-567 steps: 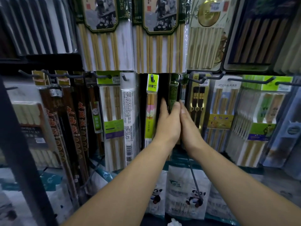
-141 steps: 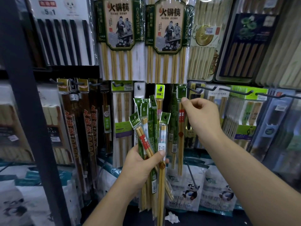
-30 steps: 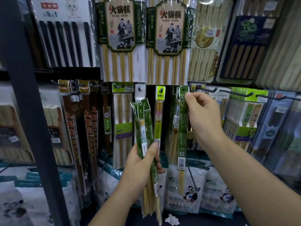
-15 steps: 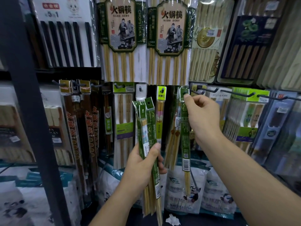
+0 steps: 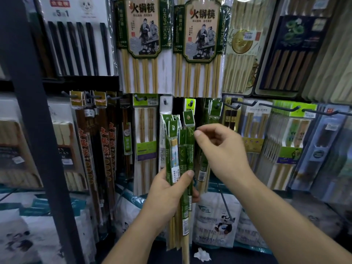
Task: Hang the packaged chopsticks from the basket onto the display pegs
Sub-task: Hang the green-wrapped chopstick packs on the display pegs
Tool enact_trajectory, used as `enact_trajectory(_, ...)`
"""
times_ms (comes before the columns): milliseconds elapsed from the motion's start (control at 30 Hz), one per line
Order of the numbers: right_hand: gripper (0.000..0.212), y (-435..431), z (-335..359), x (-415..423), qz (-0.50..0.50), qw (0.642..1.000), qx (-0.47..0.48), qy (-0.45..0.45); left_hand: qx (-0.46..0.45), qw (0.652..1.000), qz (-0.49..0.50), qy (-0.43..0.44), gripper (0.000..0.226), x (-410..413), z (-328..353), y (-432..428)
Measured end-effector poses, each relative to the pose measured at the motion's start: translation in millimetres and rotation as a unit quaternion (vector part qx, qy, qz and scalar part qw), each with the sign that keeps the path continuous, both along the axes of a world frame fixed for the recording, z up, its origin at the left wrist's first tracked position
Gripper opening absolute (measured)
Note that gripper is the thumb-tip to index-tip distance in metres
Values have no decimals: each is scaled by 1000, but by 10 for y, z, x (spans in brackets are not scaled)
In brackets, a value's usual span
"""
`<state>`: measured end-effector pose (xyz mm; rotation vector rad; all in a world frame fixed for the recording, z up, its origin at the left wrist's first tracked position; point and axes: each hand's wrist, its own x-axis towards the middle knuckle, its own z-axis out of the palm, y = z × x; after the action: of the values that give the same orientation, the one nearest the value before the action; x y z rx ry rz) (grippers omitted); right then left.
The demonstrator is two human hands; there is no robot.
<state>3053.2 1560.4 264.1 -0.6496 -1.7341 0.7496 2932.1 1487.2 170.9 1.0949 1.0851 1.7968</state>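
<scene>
Left hand (image 5: 167, 195) at lower centre, fingers (image 5: 188, 173) clamped round upright green chopstick packs (image 5: 176, 159), right hand (image 5: 222, 155) beside their tops, fingertips (image 5: 197, 133) perhaps touching one, grip unclear, display pegs (image 5: 233, 105) above.

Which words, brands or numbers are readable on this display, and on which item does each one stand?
"火锅筷": left tall pack and right tall pack.
"CHOPSTICKS": green side strips of both.
"5" and "1": white pack of black chopsticks.
"JOY-HER": pale pack at right.
Too small or blurred to read: the print on the green packs in the left hand.
</scene>
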Motion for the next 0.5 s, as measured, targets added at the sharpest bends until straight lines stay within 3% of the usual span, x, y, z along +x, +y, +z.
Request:
enact_trajectory(200,17,44,79,7,141,978,-155,15,0,998,-50,-27,26,0,30,-46)
enact_trajectory(400,17,130,92,62,198,960,-196,37,-2,997,-67,-46,48,35,17,-34)
enact_trajectory(500,24,150,99,58,211,950,-223,58,-7,996,-78,-46,40,52,17,-34)
